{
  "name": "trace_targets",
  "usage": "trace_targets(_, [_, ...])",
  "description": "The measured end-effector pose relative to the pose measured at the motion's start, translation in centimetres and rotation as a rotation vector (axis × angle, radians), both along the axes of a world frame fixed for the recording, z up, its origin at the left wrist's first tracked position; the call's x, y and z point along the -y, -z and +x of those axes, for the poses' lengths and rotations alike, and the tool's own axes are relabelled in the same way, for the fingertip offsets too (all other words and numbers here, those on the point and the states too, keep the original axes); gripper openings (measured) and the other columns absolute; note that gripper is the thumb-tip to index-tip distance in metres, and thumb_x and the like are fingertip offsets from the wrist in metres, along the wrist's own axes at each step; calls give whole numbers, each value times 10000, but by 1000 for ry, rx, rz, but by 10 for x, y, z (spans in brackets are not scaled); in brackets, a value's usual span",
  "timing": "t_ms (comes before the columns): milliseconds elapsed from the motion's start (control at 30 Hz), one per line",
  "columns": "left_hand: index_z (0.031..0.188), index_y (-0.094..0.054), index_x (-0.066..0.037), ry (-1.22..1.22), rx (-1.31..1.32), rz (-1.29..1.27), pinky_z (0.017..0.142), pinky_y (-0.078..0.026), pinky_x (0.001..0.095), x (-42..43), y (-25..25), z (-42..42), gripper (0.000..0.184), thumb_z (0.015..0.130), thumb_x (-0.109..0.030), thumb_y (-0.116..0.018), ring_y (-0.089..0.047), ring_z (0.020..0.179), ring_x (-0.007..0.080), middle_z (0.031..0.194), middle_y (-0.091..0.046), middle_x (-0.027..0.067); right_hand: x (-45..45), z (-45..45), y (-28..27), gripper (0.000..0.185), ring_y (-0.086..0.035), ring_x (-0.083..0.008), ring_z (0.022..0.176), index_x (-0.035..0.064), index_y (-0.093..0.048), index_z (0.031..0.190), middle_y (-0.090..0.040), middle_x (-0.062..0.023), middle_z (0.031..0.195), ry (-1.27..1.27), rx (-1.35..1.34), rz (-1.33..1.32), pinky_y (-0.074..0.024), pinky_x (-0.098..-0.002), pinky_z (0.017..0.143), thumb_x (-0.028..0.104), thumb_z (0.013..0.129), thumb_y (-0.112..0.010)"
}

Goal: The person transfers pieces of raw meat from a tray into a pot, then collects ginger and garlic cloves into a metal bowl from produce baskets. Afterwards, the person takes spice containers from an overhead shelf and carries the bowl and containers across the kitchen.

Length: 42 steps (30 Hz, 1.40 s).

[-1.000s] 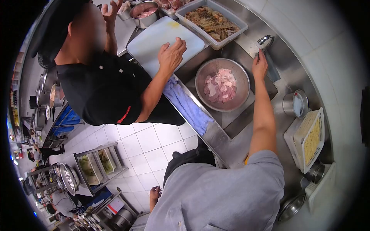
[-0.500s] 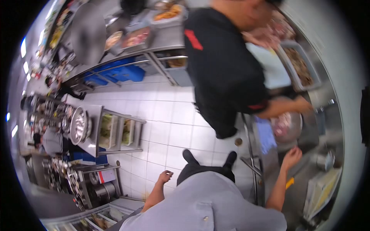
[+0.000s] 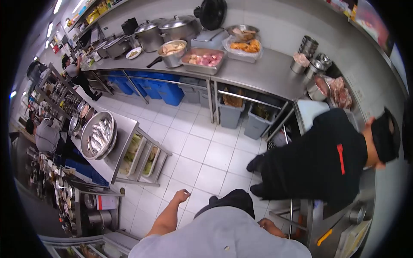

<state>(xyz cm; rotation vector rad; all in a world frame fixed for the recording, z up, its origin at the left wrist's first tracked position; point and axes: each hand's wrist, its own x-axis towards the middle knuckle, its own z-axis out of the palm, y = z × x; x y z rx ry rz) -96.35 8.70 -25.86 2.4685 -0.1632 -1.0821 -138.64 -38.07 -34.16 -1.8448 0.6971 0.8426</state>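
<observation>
My left hand (image 3: 182,195) hangs over the white tiled floor, its fingers loosely curled, with nothing visible in it. Low beside my right hip is my right hand (image 3: 271,226), partly covered by my grey shirt. Its fingers look curled in, and I see no object in them. Nearest to it are the metal legs and rails of the right-hand counter. A yellow-handled knife (image 3: 325,237) lies on that counter. Left of my left hand, a large metal bowl of silvery fish (image 3: 100,135) stands on a steel table (image 3: 124,139).
A co-worker in black (image 3: 318,159) bends over the right counter, close ahead. Along the back counter (image 3: 266,71) stand a tray of meat (image 3: 203,61), a pot (image 3: 173,53) and large lidded pots. Blue bins (image 3: 170,91) and grey bins (image 3: 231,114) sit underneath. Tiled floor (image 3: 200,146) lies ahead.
My view has turned left and lifted, showing more of the back counter. My right hand has come from over the right counter down to my side. The co-worker now appears farther right, bent over.
</observation>
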Motion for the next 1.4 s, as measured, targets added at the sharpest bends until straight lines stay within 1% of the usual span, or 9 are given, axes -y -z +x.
trace_targets(33, [1052,-690,-89,3,26,-1,936,-488,429,-4,4,6,479,823,-503,-618,-622,1049,378,1065,-672,220,1,-1,-12,254,-654,-244,712,72,-707,906,-672,-103,784,-89,527,65,-546,-411,625,277,885,-558])
trace_targets(67, [1052,-692,-94,5,49,5,937,-487,429,-8,7,11,479,822,-508,-618,-621,1052,378,1066,-671,222,-3,43,2,254,-654,-244,712,72,-707,906,-672,-103,784,-103,541,65,-546,-411,625,277,885,-558])
trace_targets(133, [1045,-695,-101,-67,-8,9,938,-486,427,-17,18,12,486,817,-524,-621,-620,1057,379,1065,-671,222,-19,155,33,341,-693,-327,778,7,-706,894,-702,-186,869,-465,-468,-224,-552,-417,732,287,813,-531])
trace_targets(367, [1043,-700,-116,-437,-242,-2,871,-511,403,-57,26,1,463,811,-513,-648,-642,1019,344,1024,-687,207,-7,507,-46,318,-614,-451,741,8,-610,793,-624,-249,761,72,807,-514,-489,-508,656,277,939,-524])
trace_targets(567, [1092,-662,-55,-322,-30,207,858,-508,411,-103,-21,27,510,810,-480,-667,-641,1005,365,1028,-674,229,5,859,-261,185,-615,-417,896,4,-628,1034,-641,-219,951,192,1413,-378,-493,-442,774,103,890,-569])
trace_targets(733, [1138,-632,-41,-723,121,272,866,-496,437,-81,-27,147,551,804,-478,-669,-636,998,386,1035,-663,250,52,1105,-300,291,-612,-392,990,48,-607,1131,-637,-196,1077,-63,1218,-608,-490,-451,868,121,851,-584])
trace_targets(867, [1218,-570,-43,-1049,340,-228,720,-505,300,-3,-95,296,422,892,-300,-651,-655,835,160,923,-658,116,62,1176,-284,417,-523,-406,1175,138,-559,1250,-531,-159,1320,-316,883,-909,-412,-537,991,160,834,-580])
trace_targets(1067, [1196,-597,-12,-843,585,-427,754,-481,246,60,-221,494,344,936,-235,-632,-595,840,101,923,-661,70,64,1231,-260,497,-491,-386,1217,245,-527,1314,-516,-115,1320,-532,624,-1003,-424,-536,987,181,825,-590])
trace_targets(1400, [1209,-591,-45,-253,1039,-423,894,-455,395,74,-307,789,355,890,-191,-645,-586,992,317,1083,-626,150,54,1215,-300,581,-568,-361,1082,241,-616,1187,-546,-125,1170,-555,730,-811,-491,-462,886,98,632,-715])
